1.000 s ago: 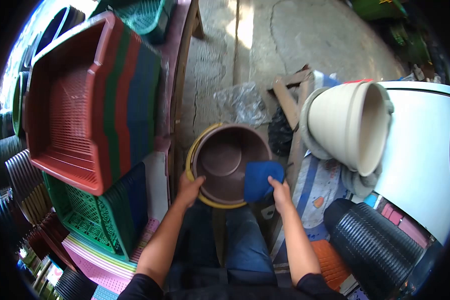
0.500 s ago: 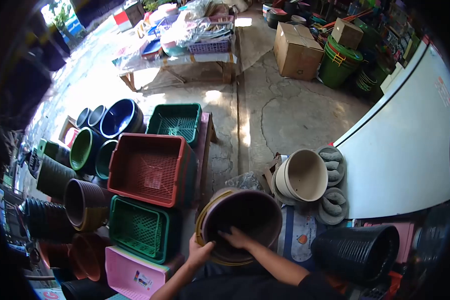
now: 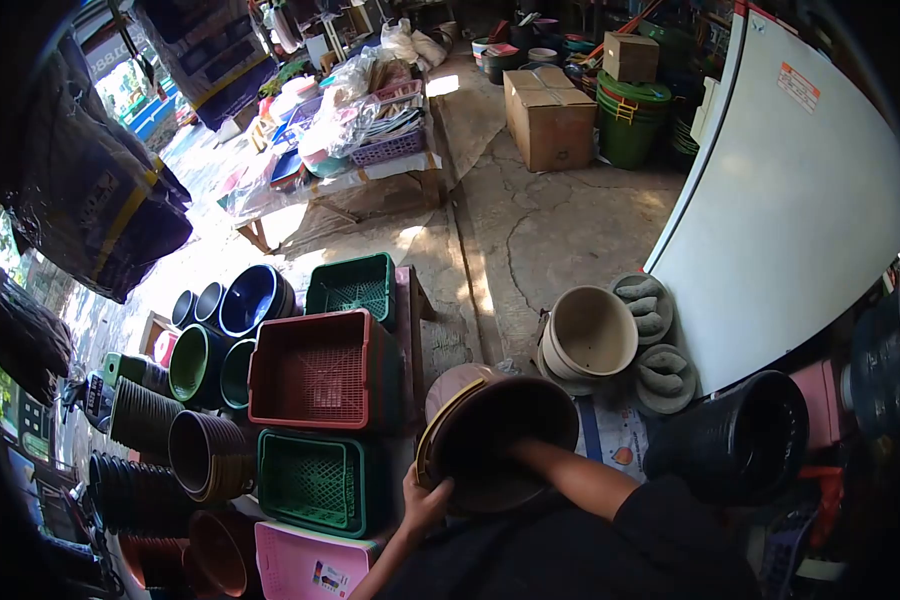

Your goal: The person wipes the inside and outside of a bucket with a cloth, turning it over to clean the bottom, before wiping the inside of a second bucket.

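A large dark brown plastic pot [image 3: 480,435] is tilted in front of me, its mouth facing me. A yellow band, perhaps the rim of another pot, shows along its left side. My left hand [image 3: 427,500] grips the rim at the lower left, fingers outside and thumb towards the mouth. My right hand [image 3: 526,452] reaches deep into the pot; its fingers are lost in the dark interior. A cream pot [image 3: 592,332] stands just beyond, on the right.
Red crates [image 3: 310,370], green crates [image 3: 310,480] and a pink basket [image 3: 295,560] line my left, beside stacked pots [image 3: 210,455]. Grey stone-like pieces [image 3: 660,370] sit near a white refrigerator-like panel [image 3: 800,190]. A black pot stack [image 3: 730,430] lies right. A cardboard box [image 3: 548,120] stands farther off.
My right hand has gone deeper into the pot, and its fingers are now hidden. The pot is tipped more towards me. My left hand stays on the rim. The view has shifted.
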Available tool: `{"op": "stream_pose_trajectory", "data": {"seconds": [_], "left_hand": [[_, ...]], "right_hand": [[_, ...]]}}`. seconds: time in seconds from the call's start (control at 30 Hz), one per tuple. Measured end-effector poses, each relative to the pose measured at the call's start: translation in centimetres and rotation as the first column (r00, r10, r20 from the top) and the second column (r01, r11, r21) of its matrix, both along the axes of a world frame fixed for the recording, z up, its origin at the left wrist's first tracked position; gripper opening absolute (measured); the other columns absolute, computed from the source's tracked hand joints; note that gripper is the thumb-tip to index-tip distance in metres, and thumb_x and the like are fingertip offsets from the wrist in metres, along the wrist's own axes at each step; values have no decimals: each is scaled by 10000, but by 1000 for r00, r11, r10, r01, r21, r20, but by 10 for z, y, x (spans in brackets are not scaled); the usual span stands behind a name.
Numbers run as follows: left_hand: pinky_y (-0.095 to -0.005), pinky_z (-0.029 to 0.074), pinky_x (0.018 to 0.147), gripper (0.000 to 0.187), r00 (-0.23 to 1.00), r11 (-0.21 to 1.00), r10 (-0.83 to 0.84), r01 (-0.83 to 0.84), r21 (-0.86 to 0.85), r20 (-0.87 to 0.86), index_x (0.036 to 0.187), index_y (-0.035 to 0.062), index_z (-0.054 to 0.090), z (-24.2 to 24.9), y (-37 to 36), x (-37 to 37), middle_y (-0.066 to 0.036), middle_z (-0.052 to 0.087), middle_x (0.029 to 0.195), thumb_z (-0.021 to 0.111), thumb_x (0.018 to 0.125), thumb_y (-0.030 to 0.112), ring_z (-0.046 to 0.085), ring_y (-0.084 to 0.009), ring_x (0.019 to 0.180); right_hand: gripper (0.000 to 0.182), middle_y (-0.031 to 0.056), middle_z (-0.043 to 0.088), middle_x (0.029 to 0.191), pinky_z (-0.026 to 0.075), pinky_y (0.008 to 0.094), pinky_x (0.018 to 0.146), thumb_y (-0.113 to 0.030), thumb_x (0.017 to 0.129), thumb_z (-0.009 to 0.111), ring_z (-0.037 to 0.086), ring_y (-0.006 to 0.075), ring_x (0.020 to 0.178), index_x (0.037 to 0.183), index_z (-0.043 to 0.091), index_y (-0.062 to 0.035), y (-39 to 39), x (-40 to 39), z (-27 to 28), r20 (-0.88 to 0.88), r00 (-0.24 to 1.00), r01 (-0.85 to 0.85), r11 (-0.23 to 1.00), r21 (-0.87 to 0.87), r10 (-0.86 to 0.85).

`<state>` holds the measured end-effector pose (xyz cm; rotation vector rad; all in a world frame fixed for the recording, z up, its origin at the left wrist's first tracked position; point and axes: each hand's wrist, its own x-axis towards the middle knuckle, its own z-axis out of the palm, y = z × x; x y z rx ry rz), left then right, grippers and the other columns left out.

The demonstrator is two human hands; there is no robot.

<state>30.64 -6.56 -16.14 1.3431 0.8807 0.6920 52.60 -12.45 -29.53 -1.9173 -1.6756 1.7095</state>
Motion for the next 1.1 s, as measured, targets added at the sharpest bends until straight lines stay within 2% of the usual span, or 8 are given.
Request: {"op": "stream_pose_trajectory", "data": {"seconds": [0.13,0.37,0.47,0.53,0.63,1.0,1.07,1.1], "left_hand": [[-282,506,761,343,993,994,-24,36,-101,118,1082,2,555,24,-11,26,-39,629,944,667,758,10,599,-124,833],[-291,505,786,368,991,994,-95,98,-36,98,1117,-12,554,22,0,32,-63,637,981,648,761,-12,603,-136,868],[-288,505,799,387,989,992,-28,45,-118,145,1136,-17,551,25,-7,36,-75,638,991,639,759,-8,606,-142,884],[-292,508,812,392,995,996,-84,83,23,51,1139,-23,545,23,-12,36,-86,639,1008,626,756,-6,614,-152,896],[-299,508,830,394,993,990,-26,40,-132,112,1141,-29,544,20,-15,45,-91,641,1018,616,754,-6,620,-159,903],[-295,506,828,394,989,999,31,-25,-37,142,1134,-30,543,23,-2,51,-86,641,1016,605,746,-13,621,-155,893],[-292,505,832,404,983,998,33,-22,-63,183,1145,-29,537,19,3,52,-82,639,1026,603,746,-23,622,-156,897],[-292,505,832,404,982,998,33,-21,-66,185,1145,-29,537,22,3,52,-82,639,1026,603,746,-23,622,-156,897]], "right_hand": [[489,178,554,1347,387,433,1066,-369,932,549,514,321,1261,1339,557,-98,11,12,25,74,996,-45,999,27,43],[485,180,568,1330,406,438,1048,-371,921,559,533,330,1240,1321,574,-98,30,28,65,194,971,-156,986,60,142],[476,170,580,1318,408,434,1048,-379,910,572,543,314,1233,1304,593,-111,29,39,58,219,963,-163,987,14,156],[468,159,591,1308,407,430,1051,-386,902,585,550,296,1228,1289,610,-124,17,44,45,227,962,-147,988,-44,154],[470,160,588,1312,406,431,1051,-383,900,587,547,297,1231,1291,607,-123,9,50,49,316,930,-182,982,-47,188],[477,163,580,1323,403,438,1052,-371,892,594,537,301,1241,1298,599,-120,0,63,63,594,745,-332,941,-64,303],[473,156,580,1324,369,408,1081,-380,908,574,524,284,1252,1304,596,-122,10,38,29,409,886,-191,976,-107,218],[473,156,580,1324,369,408,1081,-380,908,574,524,284,1252,1304,596,-122,17,37,20,411,885,-191,975,-110,219]]}}
